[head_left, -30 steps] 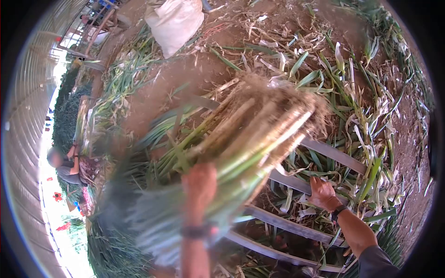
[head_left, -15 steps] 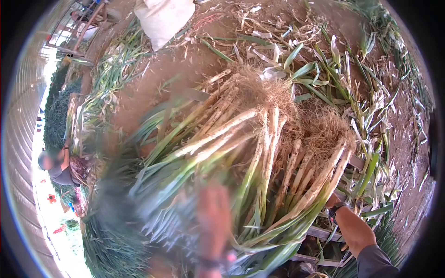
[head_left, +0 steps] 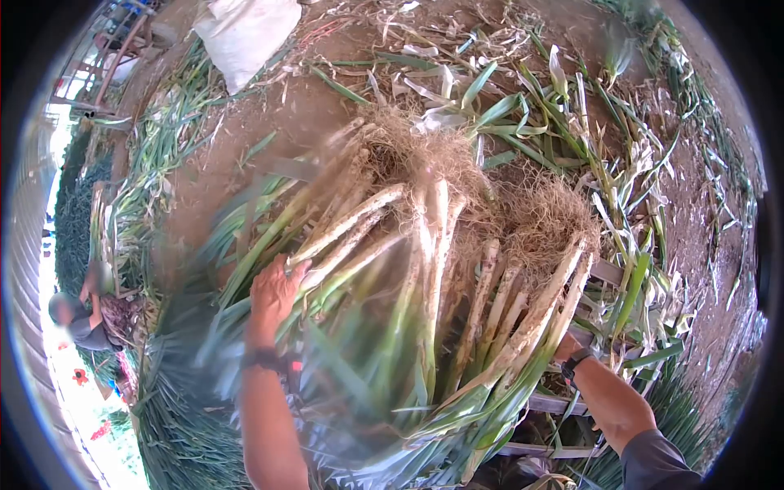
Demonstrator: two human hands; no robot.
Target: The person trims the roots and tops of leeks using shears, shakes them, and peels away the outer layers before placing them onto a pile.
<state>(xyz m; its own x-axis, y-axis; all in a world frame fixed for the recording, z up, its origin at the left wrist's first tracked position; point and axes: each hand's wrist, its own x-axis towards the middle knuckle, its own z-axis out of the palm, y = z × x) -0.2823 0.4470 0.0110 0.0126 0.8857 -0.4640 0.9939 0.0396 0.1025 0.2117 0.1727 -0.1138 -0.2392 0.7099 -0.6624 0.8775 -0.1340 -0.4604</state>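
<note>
A heap of long green onions (head_left: 351, 233) with soil-stained white stalks and bushy roots (head_left: 425, 151) lies before me, roots facing away. My left hand (head_left: 276, 296) is closed at the stalks on the left side of the heap, with fingers bent around a green onion. A dark band circles that wrist. At the right edge of the heap my right hand (head_left: 565, 349) reaches in below the stalks. Its fingers are hidden behind the onions, and a dark watch (head_left: 575, 362) is on the wrist. Green leaves in the lower middle are smeared by motion.
Wooden slats (head_left: 559, 404) show under the heap at the lower right. A white sack (head_left: 245, 37) rests on the soil at the top. Peeled leaves (head_left: 510, 122) litter the ground beyond. Another person (head_left: 77, 318) is at the far left, by more onions.
My left hand has moved left and away from me onto the stalks. The right hand stays at the heap's right edge. The whole view has shifted slightly.
</note>
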